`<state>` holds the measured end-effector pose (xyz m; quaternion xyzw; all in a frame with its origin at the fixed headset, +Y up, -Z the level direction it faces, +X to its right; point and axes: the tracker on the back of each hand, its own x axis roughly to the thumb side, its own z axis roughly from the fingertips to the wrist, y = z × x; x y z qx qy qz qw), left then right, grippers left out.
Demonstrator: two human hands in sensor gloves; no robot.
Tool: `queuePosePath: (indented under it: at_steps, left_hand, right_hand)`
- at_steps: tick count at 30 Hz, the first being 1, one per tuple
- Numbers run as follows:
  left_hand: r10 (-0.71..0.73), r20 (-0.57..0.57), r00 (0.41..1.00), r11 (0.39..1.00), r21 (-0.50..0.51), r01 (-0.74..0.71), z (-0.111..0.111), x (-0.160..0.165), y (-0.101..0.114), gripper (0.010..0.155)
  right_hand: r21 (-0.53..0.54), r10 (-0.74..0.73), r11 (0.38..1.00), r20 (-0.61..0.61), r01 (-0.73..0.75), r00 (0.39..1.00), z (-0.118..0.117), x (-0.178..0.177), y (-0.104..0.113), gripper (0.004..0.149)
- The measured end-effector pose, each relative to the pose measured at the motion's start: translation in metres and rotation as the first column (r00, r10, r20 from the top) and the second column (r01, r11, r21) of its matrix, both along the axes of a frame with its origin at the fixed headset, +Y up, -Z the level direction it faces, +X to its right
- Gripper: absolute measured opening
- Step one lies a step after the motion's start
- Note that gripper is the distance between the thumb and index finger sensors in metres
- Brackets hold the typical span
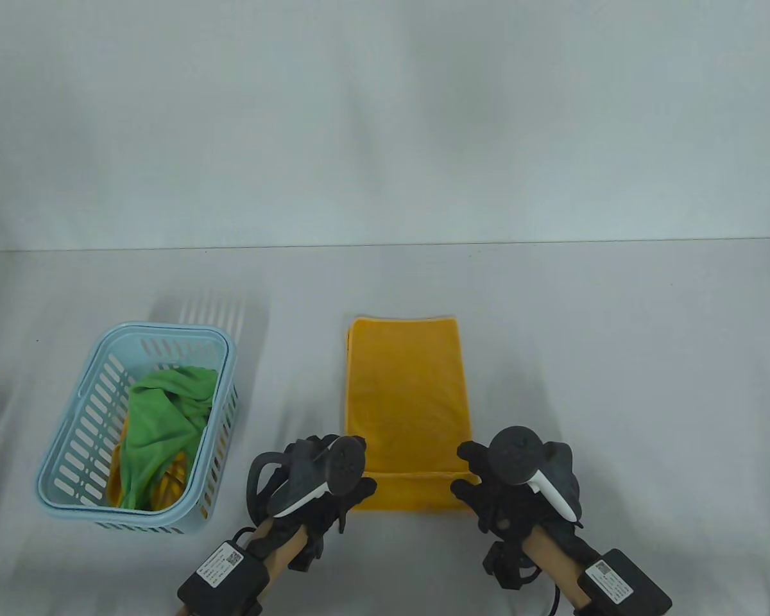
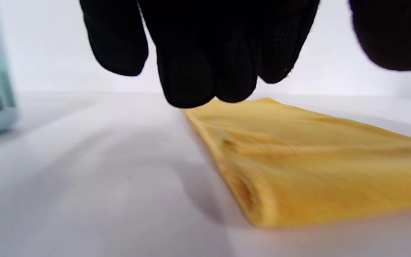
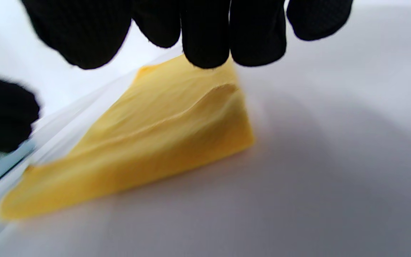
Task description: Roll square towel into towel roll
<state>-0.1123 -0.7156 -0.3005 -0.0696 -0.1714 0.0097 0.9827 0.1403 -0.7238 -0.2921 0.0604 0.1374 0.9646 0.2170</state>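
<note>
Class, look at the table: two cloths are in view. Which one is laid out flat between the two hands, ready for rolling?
The yellow towel, folded into a flat strip on the table, its near end turned over. The green cloth lies crumpled inside the blue basket.

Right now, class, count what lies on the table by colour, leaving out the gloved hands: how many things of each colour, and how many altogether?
Yellow: 1, the folded yellow towel lying flat.
Light blue: 1, the slotted light-blue plastic basket.
Green: 1, the crumpled green cloth inside that basket.
Orange-yellow: 1, a cloth under the green one, mostly hidden.
Total: 4.
</note>
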Motion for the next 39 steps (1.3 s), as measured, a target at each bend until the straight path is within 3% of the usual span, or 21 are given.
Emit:
queuePosePath:
  at_steps: [4,10,16,23,31,35,39]
  left_hand:
    - [-0.078,0.099,0.992,0.996,-0.036,0.082,0.004,0.011,-0.012,0.071]
    - [-0.192,0.121,0.974,0.978,-0.054,0.199,0.006,0.019,-0.034,0.072]
    - [-0.217,0.12,0.969,0.974,-0.033,0.222,0.008,0.019,-0.039,0.073]
    - [-0.235,0.121,0.964,0.968,-0.057,0.243,0.008,0.016,-0.043,0.079]
    - [-0.181,0.077,0.98,0.975,-0.116,0.189,0.0,0.008,-0.044,0.083]
    - [-0.154,0.06,0.986,0.984,-0.081,0.159,-0.004,0.004,-0.036,0.07]
    - [-0.027,0.007,1.0,0.992,-0.126,0.028,-0.009,-0.004,-0.028,0.063]
  right_hand:
    - [-0.01,0.128,0.992,-0.069,-0.129,0.989,0.003,-0.011,-0.009,0.068]
    - [-0.02,0.255,0.966,-0.073,-0.257,0.964,0.002,-0.012,-0.029,0.069]
    - [0.112,0.4,0.915,-0.117,-0.388,0.909,0.006,-0.019,-0.035,0.07]
    - [0.165,0.364,0.923,-0.072,-0.349,0.929,0.005,-0.02,-0.034,0.051]
    - [0.071,0.175,0.982,-0.022,-0.173,0.984,-0.008,0.0,-0.029,0.049]
    - [0.017,0.079,0.997,0.023,-0.08,0.997,-0.013,0.008,-0.028,0.049]
    - [-0.026,-0.003,1.0,0.059,0.004,0.998,-0.017,0.016,-0.026,0.049]
